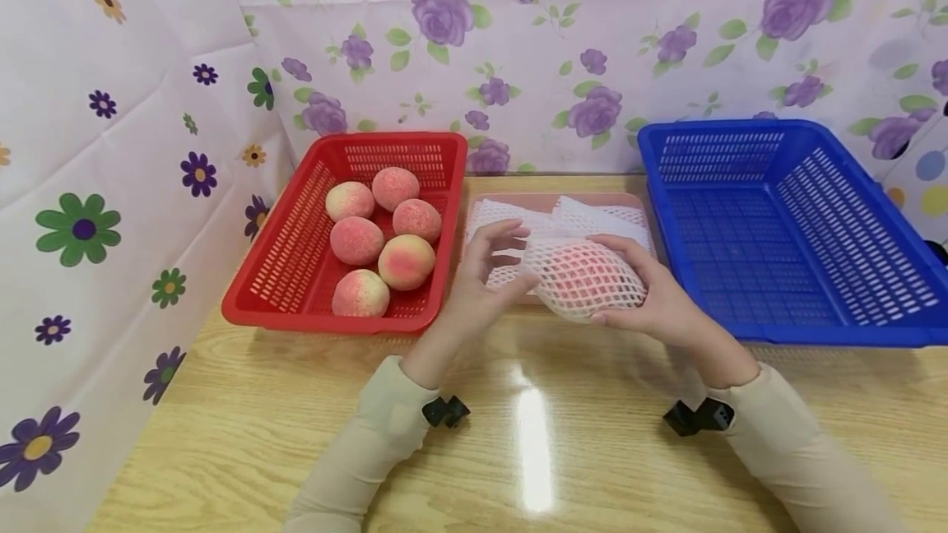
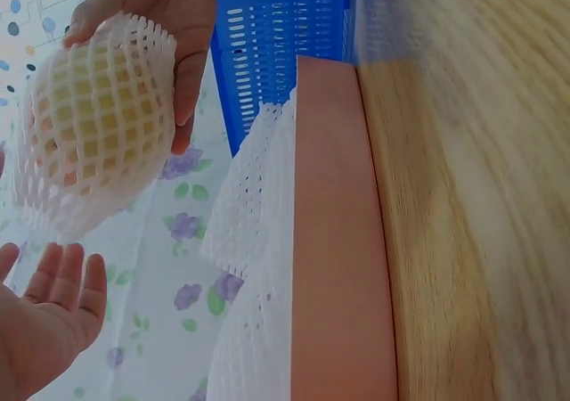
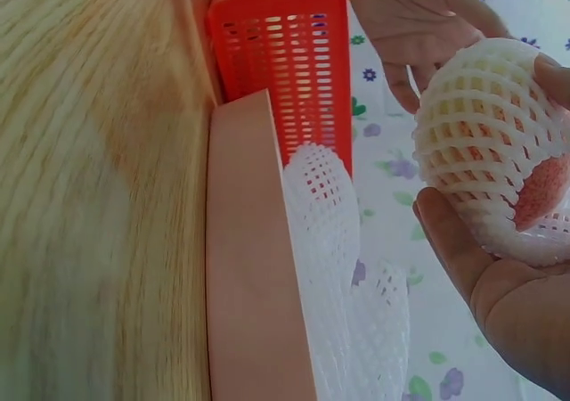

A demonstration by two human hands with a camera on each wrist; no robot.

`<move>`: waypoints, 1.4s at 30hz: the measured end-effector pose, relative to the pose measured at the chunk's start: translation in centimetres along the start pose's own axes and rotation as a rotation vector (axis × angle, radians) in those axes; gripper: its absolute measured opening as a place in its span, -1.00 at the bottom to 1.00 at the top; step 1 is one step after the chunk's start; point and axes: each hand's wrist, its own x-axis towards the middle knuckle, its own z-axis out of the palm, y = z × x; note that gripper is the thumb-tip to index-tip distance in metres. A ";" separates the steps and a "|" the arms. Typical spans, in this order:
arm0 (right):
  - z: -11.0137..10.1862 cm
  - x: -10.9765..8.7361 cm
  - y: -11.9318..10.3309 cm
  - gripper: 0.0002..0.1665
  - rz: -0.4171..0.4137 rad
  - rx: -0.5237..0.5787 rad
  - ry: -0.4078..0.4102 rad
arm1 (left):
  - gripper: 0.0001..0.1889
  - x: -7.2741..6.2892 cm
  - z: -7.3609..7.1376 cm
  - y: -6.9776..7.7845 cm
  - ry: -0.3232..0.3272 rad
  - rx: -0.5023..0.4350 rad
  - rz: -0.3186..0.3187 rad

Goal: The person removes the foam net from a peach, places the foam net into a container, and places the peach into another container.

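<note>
A pink and yellow peach [image 1: 573, 263] sits inside a white foam net sleeve [image 1: 560, 296] above the middle of the table. My right hand [image 1: 666, 303] holds the sleeved peach from the right, thumb and fingers curled round it. To its left, my left hand [image 1: 474, 286] has its fingers loosely bent and spread; in the left wrist view they stand apart from the sleeve. A patch of bare peach [image 3: 545, 196] shows through an opening in the net in the right wrist view. Behind the hands, several flat foam nets [image 1: 511, 212] lie in a pink tray [image 1: 629, 200].
At the left stands a red basket [image 1: 329, 321] holding several peaches [image 1: 357, 240]. A blue basket [image 1: 770, 257] with nothing in it stands at the right. Flowered cloth [image 1: 518, 64] hangs behind and at the left. The wooden table [image 1: 592, 451] reaches toward me.
</note>
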 end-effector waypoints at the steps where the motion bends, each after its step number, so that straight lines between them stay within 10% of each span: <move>1: 0.0 0.0 0.1 0.01 0.000 0.022 -0.004 | -0.50 0.0 -0.1 -0.1 0.020 -0.008 0.028; 8: 0.2 -0.1 0.1 0.00 0.000 0.074 -0.024 | -0.91 0.1 -1.1 -0.3 0.012 0.008 0.151; 20: 0.1 -0.2 0.0 0.00 0.008 0.067 -0.042 | -0.89 0.3 -1.9 0.4 -0.085 0.055 0.025; 33: 0.2 -0.6 0.4 -0.02 0.038 0.015 -0.024 | -0.48 -0.2 -1.9 0.7 -0.333 -0.039 -0.145; 42: 0.6 -0.6 0.5 -0.03 0.080 -0.026 -0.004 | -0.27 -0.4 -1.5 0.8 -0.406 0.014 -0.142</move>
